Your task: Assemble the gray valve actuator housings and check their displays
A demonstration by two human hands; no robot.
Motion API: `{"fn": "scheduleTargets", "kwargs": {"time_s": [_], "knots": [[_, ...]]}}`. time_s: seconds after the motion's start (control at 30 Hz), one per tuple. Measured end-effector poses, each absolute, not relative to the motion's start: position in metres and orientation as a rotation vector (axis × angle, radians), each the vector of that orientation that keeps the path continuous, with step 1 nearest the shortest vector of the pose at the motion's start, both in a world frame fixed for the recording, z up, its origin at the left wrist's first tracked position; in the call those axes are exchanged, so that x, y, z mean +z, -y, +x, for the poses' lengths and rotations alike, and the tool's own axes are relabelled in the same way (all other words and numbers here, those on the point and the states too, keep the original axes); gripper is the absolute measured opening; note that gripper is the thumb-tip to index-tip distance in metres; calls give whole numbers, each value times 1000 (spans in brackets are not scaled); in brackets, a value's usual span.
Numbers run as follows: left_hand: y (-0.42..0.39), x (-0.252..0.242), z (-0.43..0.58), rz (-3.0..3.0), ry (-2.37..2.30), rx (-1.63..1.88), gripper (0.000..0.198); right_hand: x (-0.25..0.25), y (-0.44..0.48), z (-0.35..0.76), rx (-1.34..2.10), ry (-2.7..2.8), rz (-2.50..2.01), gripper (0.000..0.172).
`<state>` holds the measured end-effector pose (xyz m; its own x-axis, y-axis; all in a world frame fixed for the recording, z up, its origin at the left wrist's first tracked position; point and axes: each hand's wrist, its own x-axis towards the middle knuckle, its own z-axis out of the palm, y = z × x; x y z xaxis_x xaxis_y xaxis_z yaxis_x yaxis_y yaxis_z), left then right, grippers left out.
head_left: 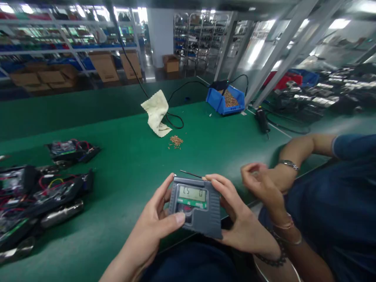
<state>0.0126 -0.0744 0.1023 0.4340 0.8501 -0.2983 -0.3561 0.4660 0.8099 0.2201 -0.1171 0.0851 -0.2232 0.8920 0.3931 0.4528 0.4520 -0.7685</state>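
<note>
A grey handheld device (196, 205) with a green display sits between both my hands just above the near edge of the green table (123, 164). My left hand (155, 219) grips its left side, thumb pressed on the front near a dark button. My right hand (235, 219) wraps its right side, a dark bead bracelet on the wrist. A thin dark probe (190, 174) lies on the table just behind the device. To the right, another person's hands (264, 180) are folded together, one wrist with a watch.
Opened electronic assemblies with red wires (44, 188) are piled at the left. A small heap of brass screws (176, 141), a cream cloth (157, 113), a blue bin of screws (226, 101) and a black electric screwdriver (262, 120) lie farther back. Shelves and cardboard boxes stand beyond.
</note>
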Motion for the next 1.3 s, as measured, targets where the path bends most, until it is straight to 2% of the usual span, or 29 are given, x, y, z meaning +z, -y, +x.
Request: {"fn": "scheduleTargets", "kwargs": {"time_s": [0.37, 0.53, 0.6, 0.7, 0.73, 0.83, 0.9, 1.0, 1.17, 1.23, 1.3], "knots": [[83, 66, -1, 942, -911, 730, 104, 59, 114, 219, 738, 1872, -1124, 87], [83, 50, 3, 953, -935, 746, 101, 52, 112, 221, 751, 1916, -1185, 85], [82, 42, 5, 940, -930, 753, 100, 52, 111, 223, 781, 1973, -1247, 89], [79, 36, 6, 959, -923, 756, 101, 55, 110, 224, 866, 2047, -1292, 106], [77, 35, 6, 988, -915, 758, 104, 57, 108, 223, 858, 2042, -1302, 105], [71, 36, 7, 1155, -934, 753, 115, 63, 101, 218, 745, 1967, -1344, 85], [67, 38, 10, 1242, -973, 752, 113, 68, 93, 216, 738, 1920, -1359, 80], [62, 41, 15, 1191, -988, 780, 109, 76, 79, 218, 930, 1806, -1363, 81], [54, 41, 22, 1124, -906, 809, 116, 94, 53, 230, 1285, 1580, -1464, 87], [52, 38, 23, 1151, -880, 831, 114, 100, 44, 232, 1390, 1517, -1459, 78], [52, 35, 23, 1166, -872, 853, 111, 106, 39, 233, 1452, 1516, -1400, 61]]}}
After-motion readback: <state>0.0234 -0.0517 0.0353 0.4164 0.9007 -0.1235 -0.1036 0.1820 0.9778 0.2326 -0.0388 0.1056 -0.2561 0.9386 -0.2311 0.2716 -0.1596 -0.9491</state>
